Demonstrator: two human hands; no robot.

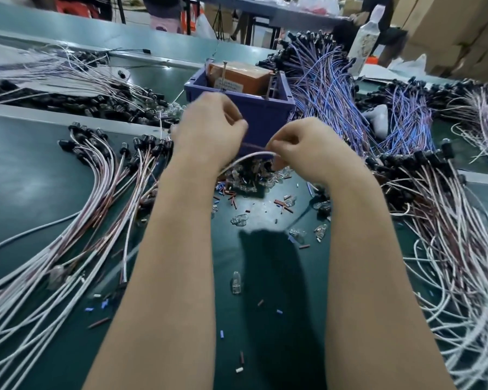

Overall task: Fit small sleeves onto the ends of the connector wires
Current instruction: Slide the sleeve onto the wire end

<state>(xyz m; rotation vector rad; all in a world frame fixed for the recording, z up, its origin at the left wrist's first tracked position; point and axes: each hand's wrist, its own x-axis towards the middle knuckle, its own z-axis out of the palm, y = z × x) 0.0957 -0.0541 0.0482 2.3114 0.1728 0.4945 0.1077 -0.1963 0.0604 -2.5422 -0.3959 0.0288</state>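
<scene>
Head view: both forearms reach up the middle of the green table (26, 178), and the hands meet just above centre. The left hand (209, 130) is clenched, with thumb and forefinger nipped on the dark strand of a connector wire (248, 156). Motion blur smears the fingertips. The right hand (302, 147), at 3 o'clock from the left and near it, is curled and pinches the same wire's other end. The white strand bows down between the two hands. Whether a sleeve sits on the wire end is too small to tell.

Under the hands, at 6 o'clock, lies a heap of clear glass bulbs (248, 178). Loose sleeves (283, 207) in red, blue and white are scattered from there down the table.

At 12 o'clock, right behind the knuckles, stands a purple bin (265, 114) holding an orange box (237, 77). The hands cover its near wall.

At 9 o'clock a left bundle (96, 187) of white and brown wires with black caps fans towards the near edge. At 3 o'clock a denser right bundle (448, 220) crowds the right forearm. Blue-violet wires (330, 88) are piled at 1 o'clock, with a white bottle (364, 38) upright beyond them.
</scene>
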